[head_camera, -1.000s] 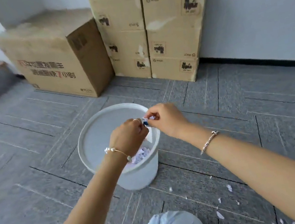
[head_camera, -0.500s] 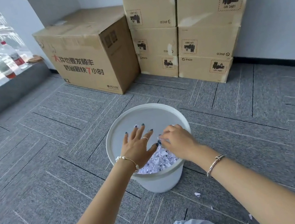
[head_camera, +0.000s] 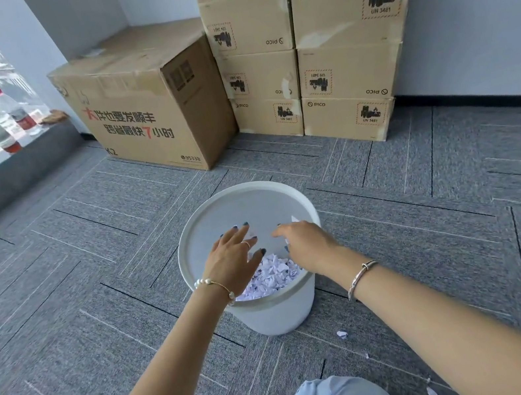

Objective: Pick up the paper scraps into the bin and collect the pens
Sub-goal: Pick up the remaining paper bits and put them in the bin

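I see the white bin [head_camera: 274, 313] at centre, paper scraps [head_camera: 271, 277] heaped inside. My left hand [head_camera: 234, 264] hovers over it, fingers spread and empty; my right hand [head_camera: 307, 246] hovers at its 3 o'clock, fingers loosely extended. One scrap [head_camera: 341, 334] lies on the carpet at the bin's 5 o'clock.

Bright window daylight, soft shadows, wide-angle distortion

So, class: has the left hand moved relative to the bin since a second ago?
Yes. The left hand opened and dropped inside the bin rim.
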### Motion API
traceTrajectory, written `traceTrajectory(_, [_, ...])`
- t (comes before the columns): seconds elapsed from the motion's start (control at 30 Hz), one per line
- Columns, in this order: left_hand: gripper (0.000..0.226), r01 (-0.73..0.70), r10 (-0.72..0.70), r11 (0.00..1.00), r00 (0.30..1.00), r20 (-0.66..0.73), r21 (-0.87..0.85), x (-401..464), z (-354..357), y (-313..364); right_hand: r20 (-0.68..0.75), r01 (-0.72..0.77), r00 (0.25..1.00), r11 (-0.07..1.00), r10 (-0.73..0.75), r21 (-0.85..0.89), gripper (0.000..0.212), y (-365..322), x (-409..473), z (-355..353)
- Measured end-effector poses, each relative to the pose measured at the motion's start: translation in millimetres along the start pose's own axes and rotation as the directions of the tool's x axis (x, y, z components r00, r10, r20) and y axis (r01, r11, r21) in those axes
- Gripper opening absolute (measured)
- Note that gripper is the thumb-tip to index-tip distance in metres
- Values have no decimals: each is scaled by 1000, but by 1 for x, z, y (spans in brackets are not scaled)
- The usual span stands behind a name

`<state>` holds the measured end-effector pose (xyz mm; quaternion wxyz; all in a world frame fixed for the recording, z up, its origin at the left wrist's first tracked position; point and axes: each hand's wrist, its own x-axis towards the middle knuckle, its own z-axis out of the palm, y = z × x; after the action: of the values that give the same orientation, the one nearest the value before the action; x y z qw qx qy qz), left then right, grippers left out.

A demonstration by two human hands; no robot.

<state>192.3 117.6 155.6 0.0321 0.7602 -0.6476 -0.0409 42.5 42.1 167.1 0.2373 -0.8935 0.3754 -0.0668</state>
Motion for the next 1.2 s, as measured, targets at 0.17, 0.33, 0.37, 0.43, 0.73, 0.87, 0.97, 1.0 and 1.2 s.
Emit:
traceTrajectory(0.17, [64,6,-10,998,998,65,57,-2,5,3,13,22,1000,996,-21,-82,35,5,0,-3])
traceTrajectory(0.33, [58,-1,-3,997,999,54,82,-4,1,7,-45,56,997,990,-62,-127,27,4,0,-8])
traceTrajectory(0.37, [58,-5,2,997,999,38,76,-4,-1,7,-52,57,997,993,-63,-105,26,4,0,-10])
traceTrajectory(0.43, [57,-21,22,998,1000,-22,55,-4,-8,10,-85,49,995,998,-52,-44,24,6,0,-18])
traceTrajectory(0.73, [58,-63,66,997,995,-79,43,-1,-6,12,-103,42,994,999,-45,-33,21,13,-3,-29])
traceTrajectory(0.87, [62,-100,105,991,993,-51,94,-5,-3,16,-81,43,996,998,-46,-39,25,19,-1,-27])
traceTrajectory(0.97, [61,-110,115,991,992,-59,80,-3,-5,25,-42,3,999,1000,-3,-13,26,30,-4,-41])
traceTrajectory(1.0, [61,-122,127,989,990,-65,78,-1,-6,29,-38,-1,999,1000,1,-18,27,35,-7,-48])
traceTrajectory(1.2, [57,-270,265,963,956,-126,-27,2,-2,82,3,8,1000,994,-8,-110,23,87,-56,-74])
